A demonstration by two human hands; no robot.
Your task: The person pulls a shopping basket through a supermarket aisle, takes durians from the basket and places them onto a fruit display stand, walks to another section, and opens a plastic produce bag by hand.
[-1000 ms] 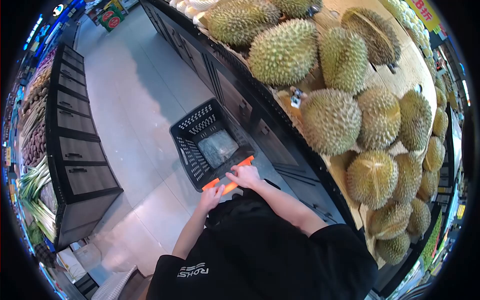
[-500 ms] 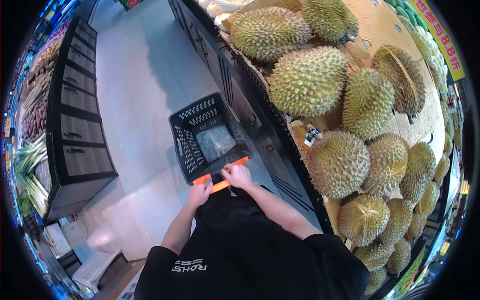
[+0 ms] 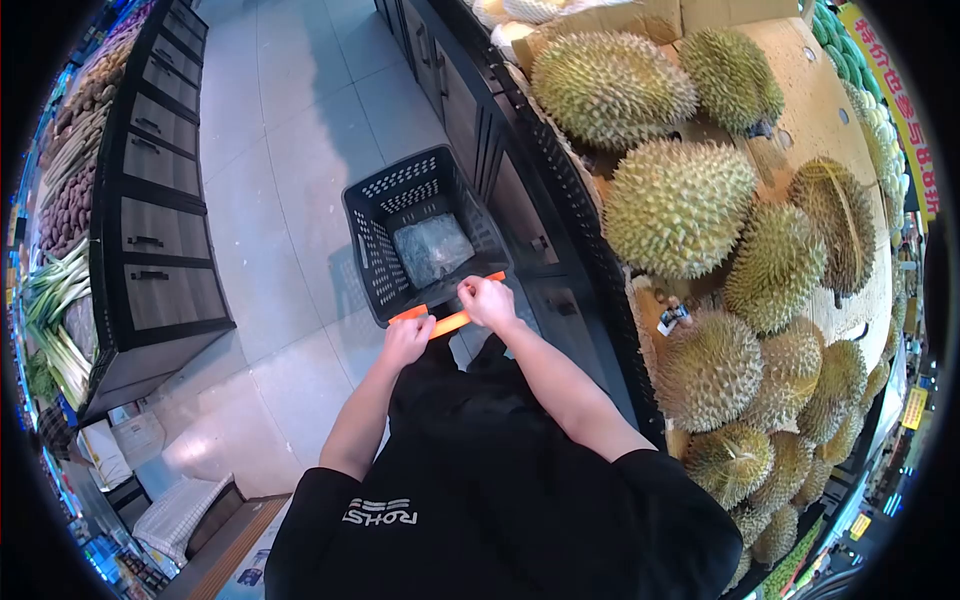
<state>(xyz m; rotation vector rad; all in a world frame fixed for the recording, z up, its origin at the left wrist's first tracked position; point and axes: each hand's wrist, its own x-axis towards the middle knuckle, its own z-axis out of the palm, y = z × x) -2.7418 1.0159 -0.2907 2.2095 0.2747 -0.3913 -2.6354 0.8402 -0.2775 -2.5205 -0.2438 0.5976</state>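
Observation:
In the head view a black shopping basket (image 3: 362, 235) with perforated walls is in front of me. Both my hands grip its orange handle (image 3: 449, 325). My left hand (image 3: 408, 340) is wrapped round the left part of the handle, and my right hand (image 3: 487, 302) closes round it farther right. Inside the basket, on its bottom, lies a clear plastic bag (image 3: 434, 249); what it contains I cannot make out.
Along the right runs a display stand with several durians (image 3: 682, 207) on cardboard, its dark edge close to the basket. At left, a drawer cabinet (image 3: 165, 240) bears leeks (image 3: 68, 350) and root vegetables. Tiled floor (image 3: 275, 200) stretches ahead between them.
The basket and both hands sit slightly higher in view, with the arms more extended. The durians have shifted right and down in view. My grip on the handle stays the same.

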